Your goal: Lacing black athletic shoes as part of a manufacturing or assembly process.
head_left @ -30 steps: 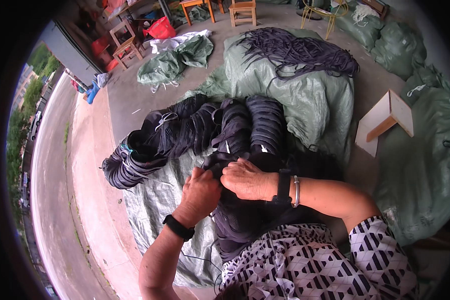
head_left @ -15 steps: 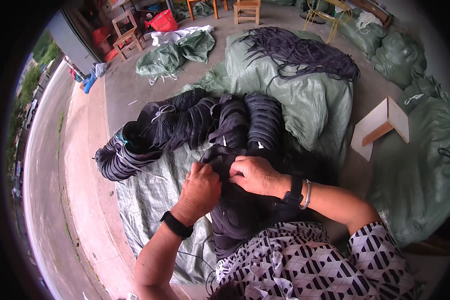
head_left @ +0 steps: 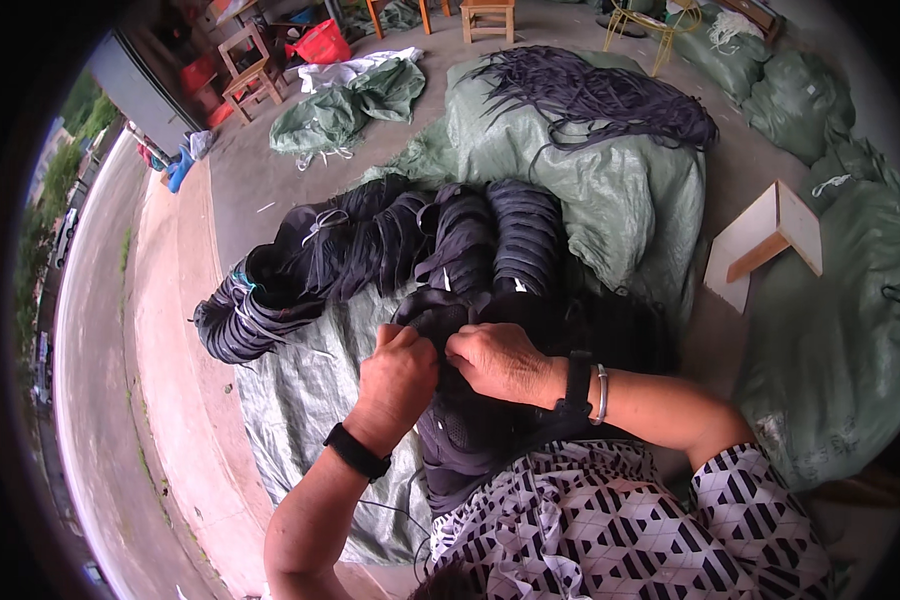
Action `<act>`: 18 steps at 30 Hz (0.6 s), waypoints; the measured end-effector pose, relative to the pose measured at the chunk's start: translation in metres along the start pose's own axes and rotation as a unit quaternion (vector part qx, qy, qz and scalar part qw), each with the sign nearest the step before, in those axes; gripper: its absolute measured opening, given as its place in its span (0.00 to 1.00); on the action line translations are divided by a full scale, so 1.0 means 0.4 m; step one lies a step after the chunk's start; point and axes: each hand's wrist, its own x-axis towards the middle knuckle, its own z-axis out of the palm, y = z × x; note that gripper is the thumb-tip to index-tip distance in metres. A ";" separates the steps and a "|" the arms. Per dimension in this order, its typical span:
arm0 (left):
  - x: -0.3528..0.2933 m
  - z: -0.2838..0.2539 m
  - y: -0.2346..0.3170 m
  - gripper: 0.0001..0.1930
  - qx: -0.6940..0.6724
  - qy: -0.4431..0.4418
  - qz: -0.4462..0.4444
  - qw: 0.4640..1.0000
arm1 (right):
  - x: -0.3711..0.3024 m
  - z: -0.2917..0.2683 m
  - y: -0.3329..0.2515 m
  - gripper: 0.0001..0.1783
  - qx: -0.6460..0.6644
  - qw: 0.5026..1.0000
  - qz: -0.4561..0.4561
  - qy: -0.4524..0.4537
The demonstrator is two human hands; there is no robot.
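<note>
A black mesh piece that looks like a shoe upper (head_left: 438,312) lies at my lap, pinched between my two hands. My left hand (head_left: 396,378) is closed on its left edge, fingers curled. Close beside it, my right hand (head_left: 502,360) is also closed on the piece, thumb and fingers pressed together. What lies exactly between the fingertips is hidden. More black mesh fabric (head_left: 460,430) rests on my lap below the hands. Just beyond them are nested stacks of dark shoe uppers (head_left: 526,235), some tied round with cord, including a tied bundle (head_left: 255,310) at the left.
A heap of dark laces (head_left: 600,100) lies on a green woven sack (head_left: 630,210). Silvery-green sheeting (head_left: 300,410) spreads under the stacks. To the right are a white board stand (head_left: 765,240) and full green sacks (head_left: 830,350). Wooden chairs (head_left: 250,75) stand at the back.
Both hands have shifted slightly; the right hand has come a little left and down, nearer the left. They still grip the black piece. The view has tilted a little.
</note>
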 end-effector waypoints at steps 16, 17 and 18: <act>0.005 -0.040 -0.011 0.03 0.041 -0.067 0.032 0.996 | -0.007 -0.094 0.035 0.02 0.165 0.968 0.006 0.189; 0.007 -0.046 -0.012 0.04 0.047 -0.074 0.046 0.995 | -0.017 -0.100 0.046 0.03 0.174 0.969 0.019 0.176; 0.008 -0.050 -0.012 0.04 0.053 -0.081 0.059 0.994 | -0.028 -0.105 0.050 0.03 0.175 0.968 0.020 0.177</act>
